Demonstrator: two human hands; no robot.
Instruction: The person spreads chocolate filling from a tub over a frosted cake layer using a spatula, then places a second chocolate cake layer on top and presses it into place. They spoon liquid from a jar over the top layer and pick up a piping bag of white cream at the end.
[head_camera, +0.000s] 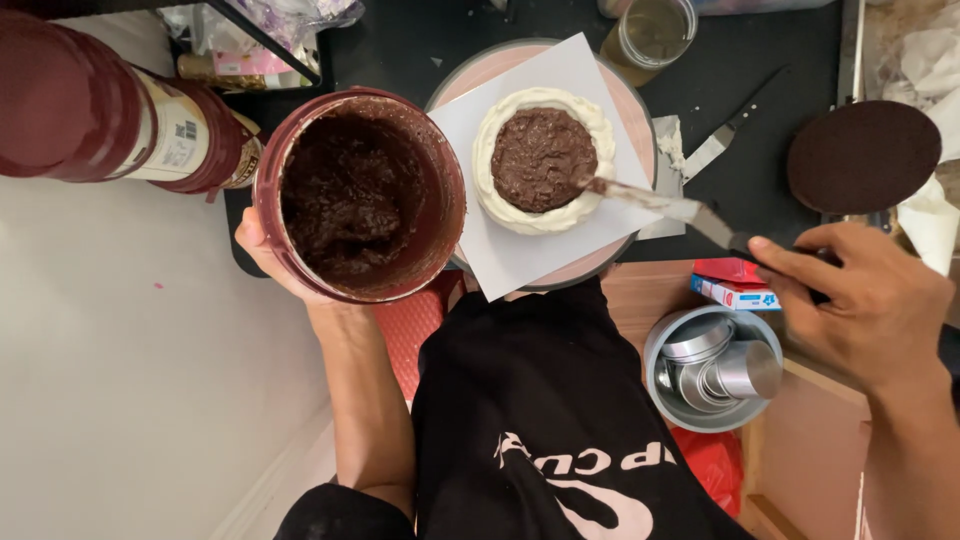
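On the dark countertop, a round turntable (634, 110) carried a square of white paper (470, 130), and on that paper sat a small cake layer (543, 160) ringed with a piped border of white cream (486, 160) and filled in the middle with a rough brown chocolate filling (540, 155). The right hand (860, 300) was clenched around the dark handle of a palette knife (680, 208), fingers curled over the top of it. The hand stayed well off to the right of the cake, out past the turntable's rim, while the long blade reached leftward and slightly up, its tip resting at the right edge of the filling, just where it met the cream ring.

The left hand (275, 260) gripped a dark red tub (360, 195) from underneath and behind, the thumb showing at the tub's left side. The tub was tilted toward the camera, so its chocolate-smeared inside was in plain sight, and it was held just left of the turntable, its rim overlapping the paper's corner.

Further right lay a second palette knife (722, 135) and a bare dark cake round (862, 155). Below the right hand a grey bowl (660, 345) held metal tins (725, 365).
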